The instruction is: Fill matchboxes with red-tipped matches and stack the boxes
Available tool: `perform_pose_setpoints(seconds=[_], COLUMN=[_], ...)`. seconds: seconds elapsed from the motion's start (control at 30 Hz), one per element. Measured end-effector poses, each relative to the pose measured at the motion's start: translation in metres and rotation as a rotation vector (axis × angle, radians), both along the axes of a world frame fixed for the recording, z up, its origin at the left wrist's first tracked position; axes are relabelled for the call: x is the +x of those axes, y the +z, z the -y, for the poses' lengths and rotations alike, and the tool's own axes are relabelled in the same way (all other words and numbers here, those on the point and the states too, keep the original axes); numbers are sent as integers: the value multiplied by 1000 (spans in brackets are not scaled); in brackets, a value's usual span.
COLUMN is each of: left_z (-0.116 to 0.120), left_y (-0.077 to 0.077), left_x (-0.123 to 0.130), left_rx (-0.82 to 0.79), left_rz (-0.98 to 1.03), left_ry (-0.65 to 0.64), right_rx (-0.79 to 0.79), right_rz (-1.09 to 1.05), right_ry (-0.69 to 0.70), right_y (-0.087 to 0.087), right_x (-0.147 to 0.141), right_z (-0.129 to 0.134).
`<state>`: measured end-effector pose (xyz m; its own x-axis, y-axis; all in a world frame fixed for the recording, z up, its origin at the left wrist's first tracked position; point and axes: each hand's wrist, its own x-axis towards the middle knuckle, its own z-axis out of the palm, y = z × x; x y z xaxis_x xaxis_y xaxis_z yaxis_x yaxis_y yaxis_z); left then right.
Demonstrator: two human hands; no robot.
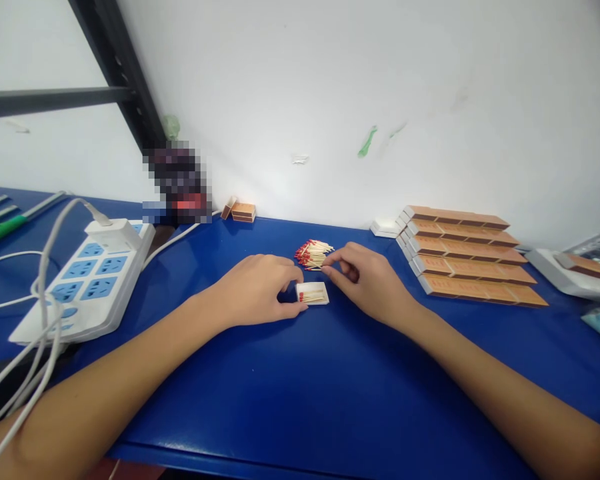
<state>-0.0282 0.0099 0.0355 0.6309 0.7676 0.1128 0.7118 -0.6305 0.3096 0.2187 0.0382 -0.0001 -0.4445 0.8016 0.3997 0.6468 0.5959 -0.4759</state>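
While your left hand [265, 290] holds the left end of the white tray [314, 287] between thumb and fingers at mid-frame, matches [311, 298] lying inside, your right hand [367, 280] has its fingertips close together beside the match pile [313, 254] just above; cannot tell whether they grip one. Matchbox rows [473, 259]: right of frame.

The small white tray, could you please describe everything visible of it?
The white tray is a shallow, open rectangle, apparently of card, lying flat on the blue table, nearer the viewer than the pile of matches. Several red-tipped matches lie inside, heads toward its left end. The left hand holds that end between thumb and fingers.
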Motion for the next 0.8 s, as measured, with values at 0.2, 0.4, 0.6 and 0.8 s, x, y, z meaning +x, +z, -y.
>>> perform_pose_setpoints(seconds=[0.2,0.4,0.6,0.8], left_z=[1,1,1,1], left_y=[0,0,1,1], left_x=[0,0,0,0], left_rx=[9,11,9,22], left_rz=[-1,-6,-8,-7], left_ry=[-2,-5,0,0], right_rx=[-67,-52,-40,-25], right_rz=[131,120,176,228], right_ry=[-10,16,35,10], right_y=[-10,-11,-10,-6], right_x=[5,3,5,12], right_z=[-9,-10,-10,-8])
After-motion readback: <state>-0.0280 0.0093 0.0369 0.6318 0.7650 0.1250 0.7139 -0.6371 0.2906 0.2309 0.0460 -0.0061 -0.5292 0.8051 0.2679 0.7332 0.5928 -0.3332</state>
